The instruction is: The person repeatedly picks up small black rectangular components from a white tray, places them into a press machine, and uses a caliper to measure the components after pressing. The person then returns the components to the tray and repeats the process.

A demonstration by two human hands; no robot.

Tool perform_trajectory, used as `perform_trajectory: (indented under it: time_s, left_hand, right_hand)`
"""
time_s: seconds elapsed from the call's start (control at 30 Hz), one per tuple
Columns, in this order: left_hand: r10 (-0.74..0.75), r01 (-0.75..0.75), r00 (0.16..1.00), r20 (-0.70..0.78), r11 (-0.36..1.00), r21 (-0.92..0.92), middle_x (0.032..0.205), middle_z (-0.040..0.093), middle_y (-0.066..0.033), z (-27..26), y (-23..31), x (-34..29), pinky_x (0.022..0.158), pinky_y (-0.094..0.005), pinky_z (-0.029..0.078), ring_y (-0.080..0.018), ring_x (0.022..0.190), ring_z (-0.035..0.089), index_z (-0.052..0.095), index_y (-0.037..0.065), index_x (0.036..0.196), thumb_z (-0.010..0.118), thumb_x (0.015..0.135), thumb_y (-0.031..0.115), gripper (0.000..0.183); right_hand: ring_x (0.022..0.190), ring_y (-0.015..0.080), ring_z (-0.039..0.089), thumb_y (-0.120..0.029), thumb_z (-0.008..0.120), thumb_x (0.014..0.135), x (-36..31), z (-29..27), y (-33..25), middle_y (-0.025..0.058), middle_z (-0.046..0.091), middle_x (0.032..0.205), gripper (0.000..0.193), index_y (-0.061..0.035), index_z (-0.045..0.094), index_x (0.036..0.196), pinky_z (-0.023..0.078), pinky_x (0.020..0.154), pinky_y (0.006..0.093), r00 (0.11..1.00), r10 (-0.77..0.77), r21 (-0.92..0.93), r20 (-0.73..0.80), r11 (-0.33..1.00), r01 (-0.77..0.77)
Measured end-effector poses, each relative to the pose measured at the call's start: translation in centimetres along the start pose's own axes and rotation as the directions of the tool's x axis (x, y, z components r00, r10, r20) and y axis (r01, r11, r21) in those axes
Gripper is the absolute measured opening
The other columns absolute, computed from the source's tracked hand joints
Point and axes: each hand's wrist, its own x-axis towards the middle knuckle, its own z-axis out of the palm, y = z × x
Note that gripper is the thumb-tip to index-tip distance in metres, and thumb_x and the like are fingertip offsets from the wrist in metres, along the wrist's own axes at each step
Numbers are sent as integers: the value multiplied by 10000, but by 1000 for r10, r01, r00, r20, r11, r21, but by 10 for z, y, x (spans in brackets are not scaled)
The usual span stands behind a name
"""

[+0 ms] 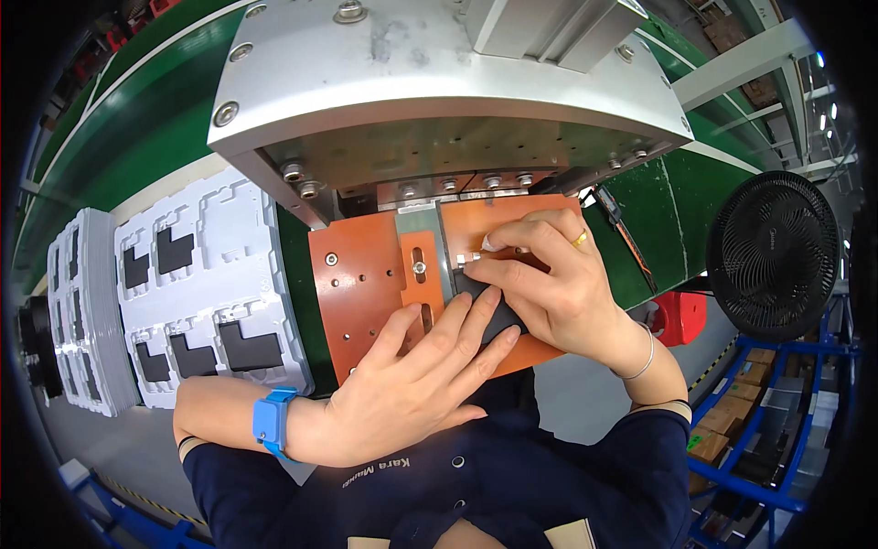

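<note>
On an orange fixture plate (357,265) lies a dark grey flat piece (501,320), partly hidden by my hands. My left hand (416,389) rests over it, fingers stretched out and the tips pressing on its surface. From the right, my right hand (558,284) bends over the piece's far edge, with thumb and index finger drawn close together. Small white tabs (465,260) show beside those fingertips; whatever sits between them is too small to make out. A slotted orange block (419,265) with a screw stands just left of the piece.
A metal press frame (439,82) overhangs the plate's far side. White trays (197,316) with black L-shaped pieces lie left, beside a tray stack (91,311). A pen-like tool (622,233) is on the green bench; right are a black fan (776,256) and red stool (679,318).
</note>
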Motion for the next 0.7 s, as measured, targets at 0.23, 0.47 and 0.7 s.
perform_trajectory:
  time_s: [0.23,0.47,0.7]
  left_hand:
    - [2,-2,1000,5,999,35,1481,470,-111,-1,0,1,985,-444,378,-245,1314,438,522,231,1425,652,738,674,828]
    - [-2,2,1000,2,1000,16,1483,464,-118,-1,-1,3,977,-445,384,-248,1291,459,522,226,1424,655,739,663,823]
    - [4,-4,1000,-10,1000,8,1464,480,-114,0,-1,2,967,-440,385,-249,1296,459,524,227,1422,656,750,650,805]
  right_hand:
    - [976,235,548,-109,704,657,-2,2,-6,29,620,1071,367,-103,716,1023,445,806,364,999,-49,-177,14,983,50]
    - [985,223,587,-130,664,723,-4,7,-1,29,646,1072,256,-82,664,975,451,817,366,992,-17,-94,-124,996,6]
    - [995,209,616,-137,647,764,-7,6,1,25,681,984,177,-93,629,934,479,841,386,996,-63,18,-56,998,64]
